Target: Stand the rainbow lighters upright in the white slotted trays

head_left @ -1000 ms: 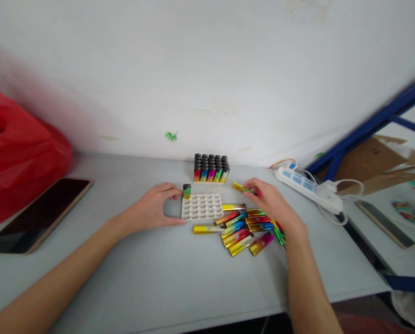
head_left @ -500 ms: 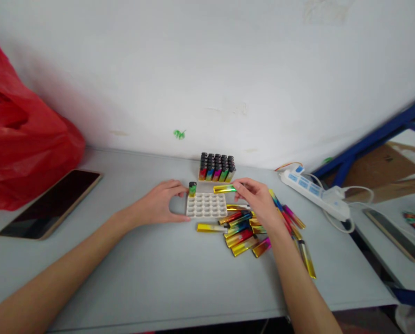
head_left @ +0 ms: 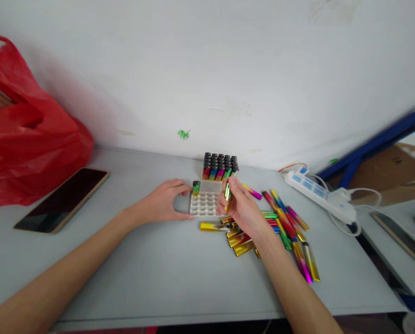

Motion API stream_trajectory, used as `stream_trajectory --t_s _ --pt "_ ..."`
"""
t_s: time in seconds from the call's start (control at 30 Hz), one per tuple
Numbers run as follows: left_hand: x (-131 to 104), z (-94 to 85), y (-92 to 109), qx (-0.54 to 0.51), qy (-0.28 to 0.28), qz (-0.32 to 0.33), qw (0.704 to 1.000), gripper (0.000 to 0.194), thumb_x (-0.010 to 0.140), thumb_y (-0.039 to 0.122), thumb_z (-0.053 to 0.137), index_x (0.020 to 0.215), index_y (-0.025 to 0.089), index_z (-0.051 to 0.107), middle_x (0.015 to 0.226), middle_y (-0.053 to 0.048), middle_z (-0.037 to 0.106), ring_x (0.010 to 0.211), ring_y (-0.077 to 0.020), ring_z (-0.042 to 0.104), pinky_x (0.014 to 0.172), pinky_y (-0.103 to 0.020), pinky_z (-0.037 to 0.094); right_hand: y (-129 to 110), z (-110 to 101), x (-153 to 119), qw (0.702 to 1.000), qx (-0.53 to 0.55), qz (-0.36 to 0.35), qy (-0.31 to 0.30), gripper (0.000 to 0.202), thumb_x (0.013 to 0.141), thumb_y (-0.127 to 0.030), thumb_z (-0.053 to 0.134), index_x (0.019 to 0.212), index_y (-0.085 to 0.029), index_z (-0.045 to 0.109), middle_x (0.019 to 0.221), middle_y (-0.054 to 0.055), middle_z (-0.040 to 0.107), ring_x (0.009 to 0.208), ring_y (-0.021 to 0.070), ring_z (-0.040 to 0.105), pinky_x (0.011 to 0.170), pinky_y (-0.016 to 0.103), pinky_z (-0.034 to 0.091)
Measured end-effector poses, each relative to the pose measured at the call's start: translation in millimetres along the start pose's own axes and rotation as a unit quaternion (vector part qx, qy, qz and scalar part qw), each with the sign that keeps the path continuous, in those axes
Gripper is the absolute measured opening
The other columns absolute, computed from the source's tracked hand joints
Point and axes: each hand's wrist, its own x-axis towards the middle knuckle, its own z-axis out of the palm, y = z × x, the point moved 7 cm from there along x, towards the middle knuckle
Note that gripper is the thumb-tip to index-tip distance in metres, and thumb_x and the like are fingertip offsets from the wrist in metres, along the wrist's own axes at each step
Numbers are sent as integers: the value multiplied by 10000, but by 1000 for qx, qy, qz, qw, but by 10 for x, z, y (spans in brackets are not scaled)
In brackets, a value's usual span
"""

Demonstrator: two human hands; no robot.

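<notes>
My left hand (head_left: 163, 202) spans the left side of a white tray (head_left: 203, 207) with rows of small slots, thumb at the near corner and fingertips by the far one. A green-and-gold lighter (head_left: 196, 188) stands upright in the tray's far left corner, beside those fingertips. Over the tray's right part, my right hand (head_left: 245, 206) pinches a shiny green-and-gold lighter (head_left: 227, 191), held roughly upright. My fingers hide some of it and the slots below. Loose metallic lighters (head_left: 286, 221) in several colours lie heaped to the right, partly under my right forearm.
Behind the tray, a block of upright black-topped lighters (head_left: 220, 167) stands near the wall. A phone (head_left: 63, 199) and a red plastic bag (head_left: 36, 134) are at left. A white power strip (head_left: 318, 195) with cables lies at right, near a blue metal frame (head_left: 353, 162).
My right hand has turned the lighter from lying flat to roughly upright and brought it lower over the tray. My left hand keeps its place at the tray; the view has shifted slightly.
</notes>
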Motion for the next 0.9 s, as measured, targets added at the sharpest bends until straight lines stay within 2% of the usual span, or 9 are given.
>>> stream_trajectory --t_s 0.1,0.17,0.23,0.3,0.37,0.43,0.6,0.9 --pt "-1 2 -10 -2 1 -3 1000 631 754 715 894 1091 222 692 1058 -62 711 1001 -297 702 963 -408 552 15 9 -12 997 -71 -5 -1 533 884 -743 813 933 -262 588 624 -112 370 506 97 304 488 227 321" --pt "0 7 -13 -2 -1 -3 1000 629 756 725 887 1083 225 690 1050 -62 711 995 -298 698 954 -413 552 8 -35 -7 986 -159 -32 25 513 928 -732 752 885 -252 577 636 -102 334 531 105 261 482 239 242" --pt "3 12 -16 -3 -4 -4 1000 633 760 736 878 1082 225 689 1049 -63 709 993 -298 695 955 -420 551 -47 -80 -11 956 -269 -92 69 497 969 -686 689 800 -244 540 648 -76 366 579 121 314 519 263 249" --pt "6 17 -19 -4 -6 -6 1000 633 763 740 871 1081 224 688 1048 -63 707 994 -299 693 957 -425 550 -124 -115 -42 908 -366 -153 132 504 981 -620 641 698 -242 466 642 -53 388 629 137 367 569 286 274" --pt "9 19 -20 -6 -8 -9 1000 638 760 747 869 1078 224 687 1049 -63 707 1000 -303 693 957 -428 548 -174 -129 -78 864 -430 -183 185 499 959 -567 602 631 -249 398 608 -48 357 635 143 371 592 305 266" --pt "12 14 -16 -7 -8 -11 1000 644 755 751 869 1076 222 687 1042 -62 705 995 -305 693 951 -431 547 -191 -120 -96 841 -463 -188 207 458 922 -525 563 604 -258 371 579 -52 326 612 143 358 594 318 251" --pt "16 -10 9 -8 -11 -9 1000 638 772 747 859 1088 219 689 1044 -60 703 991 -302 689 940 -425 544 -196 -63 -98 827 -492 -192 195 348 882 -466 507 617 -260 411 567 -52 395 594 143 361 613 321 267" --pt "19 -4 18 -6 -20 -13 1000 627 786 728 862 1092 214 676 1050 -64 695 1011 -305 686 959 -426 539 -213 -44 -99 829 -493 -191 184 491 957 -573 533 614 -267 358 558 -55 381 600 148 323 617 319 270"
